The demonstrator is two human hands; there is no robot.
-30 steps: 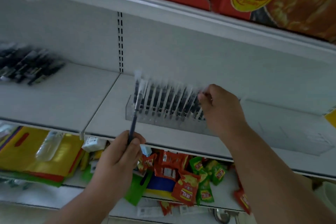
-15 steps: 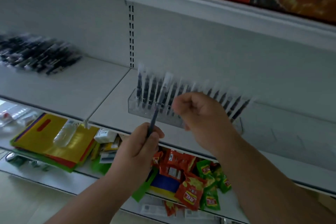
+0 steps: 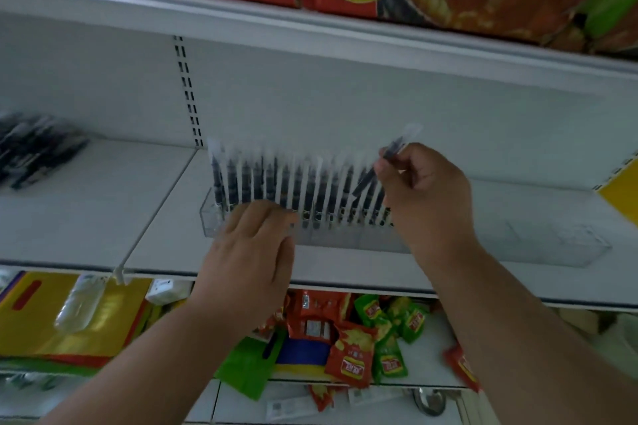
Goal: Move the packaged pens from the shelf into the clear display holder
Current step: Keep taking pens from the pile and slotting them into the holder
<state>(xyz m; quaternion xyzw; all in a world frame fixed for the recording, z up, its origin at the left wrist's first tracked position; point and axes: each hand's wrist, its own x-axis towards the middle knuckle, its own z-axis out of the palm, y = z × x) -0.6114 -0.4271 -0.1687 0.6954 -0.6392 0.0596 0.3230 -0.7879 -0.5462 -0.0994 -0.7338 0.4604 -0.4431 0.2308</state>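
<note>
The pen [image 3: 397,152] has been passed over and is now pinched by the right hand [image 3: 423,190] above the holder [image 3: 518,245], while the left hand [image 3: 255,245], fingers relaxed, is rested on its front, so slotting in looks next.

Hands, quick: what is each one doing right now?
Left hand: open, fingers resting on the holder front.
Right hand: pinching a pen over the row.

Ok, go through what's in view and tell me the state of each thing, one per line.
Right hand: pinches one packaged pen, tilted, over the row's right end.
Left hand: fingers straight, at the holder's front.
Clear holder: left part filled, right part empty.
Pens in holder: upright.
Loose pens: piled on shelf, left.
</note>
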